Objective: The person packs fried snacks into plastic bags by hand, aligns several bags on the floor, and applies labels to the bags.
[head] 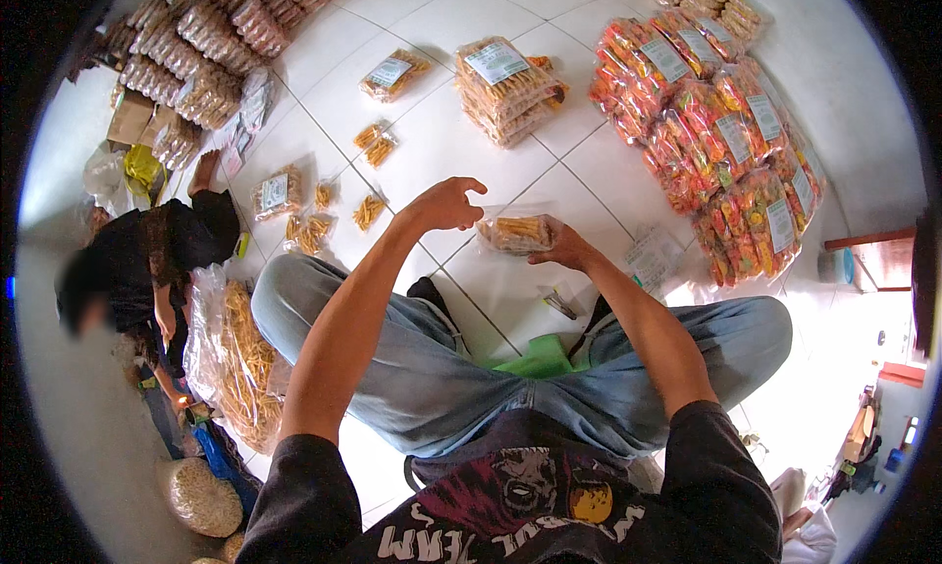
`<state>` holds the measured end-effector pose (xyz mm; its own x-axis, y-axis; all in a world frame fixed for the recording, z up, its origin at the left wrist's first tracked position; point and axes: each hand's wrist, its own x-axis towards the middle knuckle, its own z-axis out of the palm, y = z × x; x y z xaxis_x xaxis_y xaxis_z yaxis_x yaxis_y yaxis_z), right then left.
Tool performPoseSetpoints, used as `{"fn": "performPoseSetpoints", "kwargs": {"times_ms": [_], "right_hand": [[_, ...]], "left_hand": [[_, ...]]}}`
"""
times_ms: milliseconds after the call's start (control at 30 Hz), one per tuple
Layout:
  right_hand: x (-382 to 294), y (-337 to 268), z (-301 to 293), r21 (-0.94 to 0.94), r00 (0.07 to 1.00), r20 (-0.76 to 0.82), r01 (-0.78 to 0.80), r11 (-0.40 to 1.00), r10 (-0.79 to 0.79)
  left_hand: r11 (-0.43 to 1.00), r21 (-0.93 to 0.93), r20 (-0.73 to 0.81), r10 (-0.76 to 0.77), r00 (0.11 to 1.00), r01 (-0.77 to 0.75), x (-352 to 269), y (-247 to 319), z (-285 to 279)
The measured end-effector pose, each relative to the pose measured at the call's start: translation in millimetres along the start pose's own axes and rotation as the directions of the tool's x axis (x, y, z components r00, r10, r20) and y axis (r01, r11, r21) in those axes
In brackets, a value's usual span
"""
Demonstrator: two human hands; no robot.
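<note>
My right hand (567, 243) grips the right side of a clear plastic bag (518, 230), which has small packs of yellow-brown snack sticks inside. My left hand (446, 204) is held just left of this bag, fingers apart and nothing between them; whether a fingertip touches the film I cannot tell. On the tiles left of my left hand lie small clear packs of sticks (368, 212). Below the bag a stapler (560, 303) rests on the floor between my feet. To the right of my right hand are flat clear bags with printed labels (653, 256).
Ahead stands a stack of labelled snack bags (502, 85), with one labelled bag (394, 76) to its left. Orange-red snack bags (706, 137) are piled on the right. A big sack of sticks (246, 365) leans by my left knee; a person (147, 269) sits beyond, near a small flame (183, 400).
</note>
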<state>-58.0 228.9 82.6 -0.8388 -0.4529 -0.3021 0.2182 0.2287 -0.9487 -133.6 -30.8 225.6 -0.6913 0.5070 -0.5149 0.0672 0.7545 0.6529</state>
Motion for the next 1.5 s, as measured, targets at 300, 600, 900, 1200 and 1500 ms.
{"fn": "performPoseSetpoints", "kwargs": {"times_ms": [300, 600, 900, 1200, 1500], "right_hand": [[-5.1, -16.8, 2.3, -0.130, 0.998, -0.021, -0.069, 0.989, 0.066], [-15.6, -9.8, -11.6, -0.211, 0.998, -0.055, -0.001, 0.978, -0.011], [-28.0, -52.5, -42.6, -0.188, 0.953, -0.235, 0.148, 0.971, -0.191], [-14.4, -117.4, -30.4, -0.643, 0.957, -0.247, -0.046, 0.764, -0.150], [-10.5, -109.5, -29.9, -0.588, 0.928, -0.317, -0.029, 0.808, -0.198]], "left_hand": [[0.992, -0.123, 0.005, -0.018, 1.000, 0.019, -6.4, -9.3, 0.3], [0.994, -0.112, 0.005, 0.003, 1.000, -0.003, -7.1, -2.4, 2.2], [0.992, -0.123, -0.016, 0.001, 1.000, -0.003, -1.8, -3.7, 9.6], [0.992, -0.125, -0.037, 0.021, 0.999, -0.026, -5.1, 6.7, 10.6], [0.986, 0.135, -0.317, -0.049, 0.947, 0.097, -2.1, -82.3, 71.4]]}}
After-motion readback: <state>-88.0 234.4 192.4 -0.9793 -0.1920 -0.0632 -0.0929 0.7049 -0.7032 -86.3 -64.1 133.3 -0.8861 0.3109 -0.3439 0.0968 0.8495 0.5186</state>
